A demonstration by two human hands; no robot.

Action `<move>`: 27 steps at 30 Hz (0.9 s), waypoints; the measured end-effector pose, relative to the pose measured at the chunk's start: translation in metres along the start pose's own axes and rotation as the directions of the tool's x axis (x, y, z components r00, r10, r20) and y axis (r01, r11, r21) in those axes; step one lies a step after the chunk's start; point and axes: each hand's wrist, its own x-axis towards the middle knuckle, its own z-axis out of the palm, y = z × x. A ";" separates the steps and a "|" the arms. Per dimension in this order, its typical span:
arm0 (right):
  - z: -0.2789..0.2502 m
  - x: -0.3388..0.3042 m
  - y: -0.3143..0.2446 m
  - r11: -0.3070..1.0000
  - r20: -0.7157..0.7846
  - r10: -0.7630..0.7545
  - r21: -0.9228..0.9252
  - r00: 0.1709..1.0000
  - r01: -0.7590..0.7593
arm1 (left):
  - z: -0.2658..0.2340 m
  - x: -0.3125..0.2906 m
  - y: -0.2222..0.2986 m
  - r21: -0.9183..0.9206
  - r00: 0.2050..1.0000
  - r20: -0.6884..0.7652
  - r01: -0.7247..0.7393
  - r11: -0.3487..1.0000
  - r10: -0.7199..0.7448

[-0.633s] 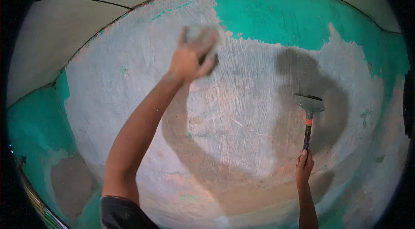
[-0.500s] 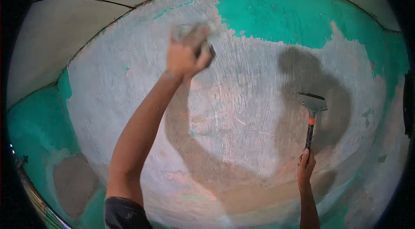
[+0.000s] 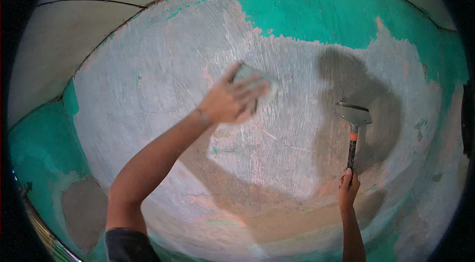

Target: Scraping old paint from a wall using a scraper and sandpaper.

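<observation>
My left hand (image 3: 228, 101) reaches up to the middle of a scraped wall (image 3: 148, 69), its fingers spread over a flat grey-green pad (image 3: 243, 73). Motion smears the pad, so whether it is cloth, sponge or abrasive cannot be made out. It appears to lie against the wall. At lower right, my right hand (image 3: 349, 188) grips the dark handle of a wide-bladed scraper (image 3: 354, 114), held upright with its metal blade on top. An orange band circles the scraper's neck.
Green paint (image 3: 307, 7) covers the wall's upper right, with a ragged lower edge. A pale ceiling (image 3: 94, 19) meets the wall above. On the left side wall (image 3: 39, 133) there is a brown bare patch (image 3: 84, 212). Something black (image 3: 466, 118) stands at the right rim.
My left hand has swept down and to the right across the wall with the pad. My right hand and the scraper have hardly moved.
</observation>
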 end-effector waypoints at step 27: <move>0.023 0.048 -0.189 0.501 0.236 -0.540 -0.682 0.808 0.533 | 0.064 -0.132 0.113 -0.030 0.736 -0.226 0.649 0.760 -0.638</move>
